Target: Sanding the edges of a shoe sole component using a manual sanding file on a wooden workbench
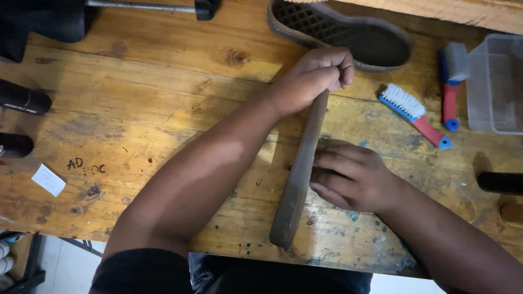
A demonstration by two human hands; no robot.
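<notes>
A long dark brown shoe sole [297, 185] stands on its edge on the worn wooden table [163, 109], running from the middle toward the near edge. My left hand [318, 76] is closed around the sole's far end. My right hand [354, 177] lies with its fingers pressed flat against the sole's right side, about halfway along. The sole's near tip rests close to the table's front edge.
A second sole [348, 32] with waffle tread lies at the back. Two red-and-blue brushes [414, 114] [451, 81] and a clear plastic box [496, 81] sit at the right. Dark cylindrical objects [22, 98] lie at the left edge, near a white paper scrap [48, 179].
</notes>
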